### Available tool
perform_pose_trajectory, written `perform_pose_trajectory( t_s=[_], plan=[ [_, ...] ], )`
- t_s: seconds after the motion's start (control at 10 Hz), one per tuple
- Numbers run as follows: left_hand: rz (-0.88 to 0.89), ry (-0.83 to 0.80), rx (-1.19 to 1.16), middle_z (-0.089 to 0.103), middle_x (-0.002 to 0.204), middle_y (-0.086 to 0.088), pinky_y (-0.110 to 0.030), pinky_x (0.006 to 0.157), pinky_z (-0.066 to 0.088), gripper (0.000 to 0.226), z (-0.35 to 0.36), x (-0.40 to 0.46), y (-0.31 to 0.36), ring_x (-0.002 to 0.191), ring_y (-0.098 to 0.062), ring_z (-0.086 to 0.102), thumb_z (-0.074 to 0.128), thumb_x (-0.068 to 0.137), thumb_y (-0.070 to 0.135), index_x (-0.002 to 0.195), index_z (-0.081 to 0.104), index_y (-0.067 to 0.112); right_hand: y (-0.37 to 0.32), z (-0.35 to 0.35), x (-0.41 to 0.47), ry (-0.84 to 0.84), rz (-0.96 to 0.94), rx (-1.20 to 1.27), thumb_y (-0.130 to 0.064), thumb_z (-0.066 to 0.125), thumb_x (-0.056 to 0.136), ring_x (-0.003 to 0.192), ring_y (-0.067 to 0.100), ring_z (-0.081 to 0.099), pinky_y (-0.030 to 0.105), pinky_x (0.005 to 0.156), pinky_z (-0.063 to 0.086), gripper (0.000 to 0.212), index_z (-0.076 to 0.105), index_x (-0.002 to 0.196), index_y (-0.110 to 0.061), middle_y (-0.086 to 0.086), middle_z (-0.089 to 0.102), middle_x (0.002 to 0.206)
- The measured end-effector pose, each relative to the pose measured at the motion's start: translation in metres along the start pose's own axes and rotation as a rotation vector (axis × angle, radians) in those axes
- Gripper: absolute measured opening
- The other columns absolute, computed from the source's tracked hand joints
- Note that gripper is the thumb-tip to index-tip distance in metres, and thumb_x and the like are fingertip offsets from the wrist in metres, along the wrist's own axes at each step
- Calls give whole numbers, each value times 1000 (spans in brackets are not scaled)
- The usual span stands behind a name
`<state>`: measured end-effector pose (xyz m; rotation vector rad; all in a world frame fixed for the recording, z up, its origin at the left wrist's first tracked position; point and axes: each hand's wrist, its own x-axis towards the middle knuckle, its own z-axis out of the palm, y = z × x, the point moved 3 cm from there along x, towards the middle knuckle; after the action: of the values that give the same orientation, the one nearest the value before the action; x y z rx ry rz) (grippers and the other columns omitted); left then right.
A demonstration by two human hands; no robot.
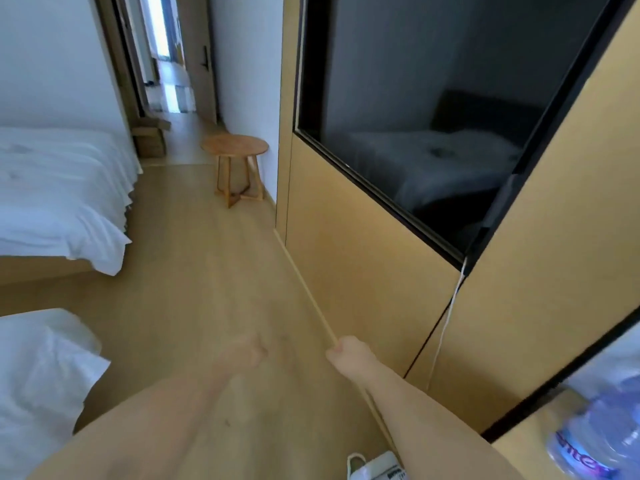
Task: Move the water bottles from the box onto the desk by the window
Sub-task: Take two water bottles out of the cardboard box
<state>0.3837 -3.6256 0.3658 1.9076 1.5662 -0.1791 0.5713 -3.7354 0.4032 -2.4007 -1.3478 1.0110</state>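
Note:
A clear water bottle (602, 434) with a purple label stands on the wooden desk surface (519, 452) at the bottom right corner. A brown cardboard box (149, 138) sits far off on the floor by the doorway, past the bed. My left hand (247, 351) hangs over the floor with fingers loosely curled, holding nothing; it is blurred. My right hand (348, 351) is also held low near the wall panel, fingers curled, with nothing in it.
Two beds with white linen, one (59, 192) at the left and one (38, 368) nearer. A small round wooden table (235, 148) stands by the wall. A black TV screen (433, 116) hangs on the wood panel. A wood-floor aisle (194, 271) leads to the doorway.

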Motion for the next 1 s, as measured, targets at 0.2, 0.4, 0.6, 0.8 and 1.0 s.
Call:
perform_pose_trajectory(
  t_s=[0.2, 0.4, 0.6, 0.8, 1.0],
  plan=[
    [-83, 17, 25, 48, 66, -1, -22, 48, 37, 24, -84, 53, -61, 82, -17, 55, 42, 95, 13, 73, 51, 9, -94, 18, 95, 1, -5, -138, -37, 49, 97, 114, 29, 60, 30, 87, 47, 40, 64, 115, -4, 15, 64, 121],
    [-154, 57, 31, 58, 128, -18, -31, 87, 50, 40, -149, 112, -91, 117, -31, 58, 38, 98, 17, 133, 48, 0, -189, 37, 174, -54, -122, -190, -33, 49, 100, 121, 28, 56, 29, 92, 44, 37, 60, 123, -6, 14, 61, 128],
    [-170, 48, 18, 61, 124, -18, -23, 68, 40, 38, -203, 204, -96, 114, -29, 60, 40, 98, 16, 129, 53, -1, -261, 33, 294, -109, -195, -245, -34, 51, 99, 116, 31, 58, 29, 84, 45, 38, 60, 119, -3, 17, 62, 125],
    [-237, 55, -73, 64, 109, -15, -25, 61, 48, 30, -283, 319, -99, 101, -31, 62, 42, 97, 14, 118, 59, 2, -341, -19, 427, -112, -238, -252, -35, 52, 97, 108, 31, 60, 33, 88, 46, 20, 51, 94, -15, 12, 60, 103],
    [-232, 148, -120, 51, 90, -3, -24, 71, 38, 12, -362, 417, -98, 80, -21, 47, 47, 92, 15, 80, 48, 17, -439, -55, 531, -143, -321, -299, -38, 48, 97, 107, 31, 57, 35, 92, 44, 29, 56, 104, -11, 12, 59, 108]
  ],
)
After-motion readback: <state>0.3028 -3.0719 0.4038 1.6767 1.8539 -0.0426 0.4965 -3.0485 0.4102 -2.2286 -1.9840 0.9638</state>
